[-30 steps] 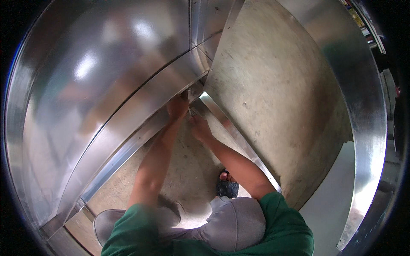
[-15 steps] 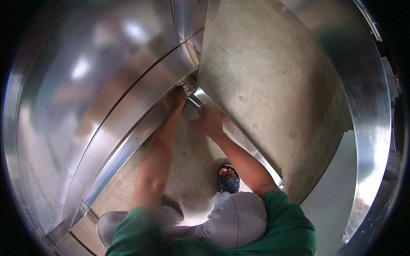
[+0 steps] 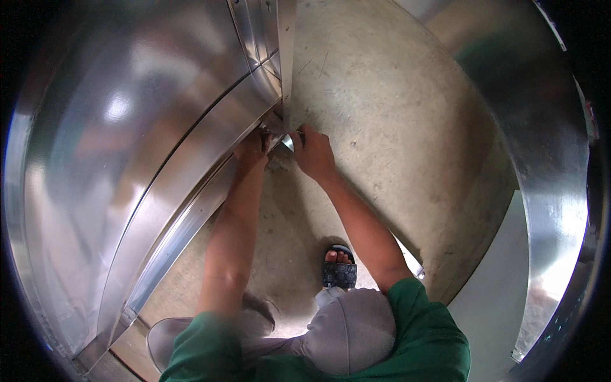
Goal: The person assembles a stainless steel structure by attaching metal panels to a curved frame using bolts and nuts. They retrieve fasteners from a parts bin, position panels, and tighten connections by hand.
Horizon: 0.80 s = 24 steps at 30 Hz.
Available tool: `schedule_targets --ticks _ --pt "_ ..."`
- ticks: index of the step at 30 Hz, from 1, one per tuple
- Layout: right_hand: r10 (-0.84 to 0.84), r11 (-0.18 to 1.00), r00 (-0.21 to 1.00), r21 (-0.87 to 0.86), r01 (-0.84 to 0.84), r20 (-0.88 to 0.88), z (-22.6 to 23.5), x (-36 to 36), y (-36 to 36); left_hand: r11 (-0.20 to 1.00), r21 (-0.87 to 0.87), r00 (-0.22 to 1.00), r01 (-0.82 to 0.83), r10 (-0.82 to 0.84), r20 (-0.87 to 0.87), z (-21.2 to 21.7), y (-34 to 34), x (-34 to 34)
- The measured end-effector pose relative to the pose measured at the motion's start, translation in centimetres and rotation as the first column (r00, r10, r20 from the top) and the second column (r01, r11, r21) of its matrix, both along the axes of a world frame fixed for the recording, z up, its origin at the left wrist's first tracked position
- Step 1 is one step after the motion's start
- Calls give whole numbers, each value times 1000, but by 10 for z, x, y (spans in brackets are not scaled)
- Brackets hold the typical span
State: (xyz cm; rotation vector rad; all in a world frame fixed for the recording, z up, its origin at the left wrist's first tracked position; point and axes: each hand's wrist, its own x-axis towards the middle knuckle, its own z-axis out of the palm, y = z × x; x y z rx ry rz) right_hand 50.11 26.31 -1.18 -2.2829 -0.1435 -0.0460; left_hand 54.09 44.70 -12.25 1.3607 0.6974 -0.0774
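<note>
A shiny metal cabinet-like structure (image 3: 184,159) rises on my left, its long lower rail (image 3: 172,245) close to the floor. At the far end of that rail my left hand (image 3: 251,144) is closed at a small corner joint (image 3: 273,135), its fingers partly in shadow. My right hand (image 3: 314,151) is just right of the joint, thumb and fingers bent together around a small, thin metallic piece I cannot make out. A long narrow metal strip (image 3: 408,256) runs from the joint toward the near right, mostly hidden beneath my right forearm.
A thin upright metal edge (image 3: 286,57) stands beyond the joint. A curved-looking metal panel (image 3: 554,210) lies along the right, beside a pale grey sheet (image 3: 493,280). My sandalled foot (image 3: 339,267) rests on the concrete floor (image 3: 394,121) between my arms.
My right hand has moved away from me, off the strip's near side to the joint, and now covers more of the strip. My left hand stays at the joint. The view has shifted slightly.
</note>
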Motion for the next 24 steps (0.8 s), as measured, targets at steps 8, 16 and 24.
schedule_targets --ticks 8,16,24 --pt "-9 999 999 31 10 -33 3 2 2 858 -458 972 -232 217 -87 -17 4 2" --pt "21 996 999 83 -17 -50 0 11 -11 447 889 870 -105 -392 300 29 -16 -58" --pt "77 990 989 105 -91 130 0 7 -4 507 862 934 32 -322 155 23 -15 -48"
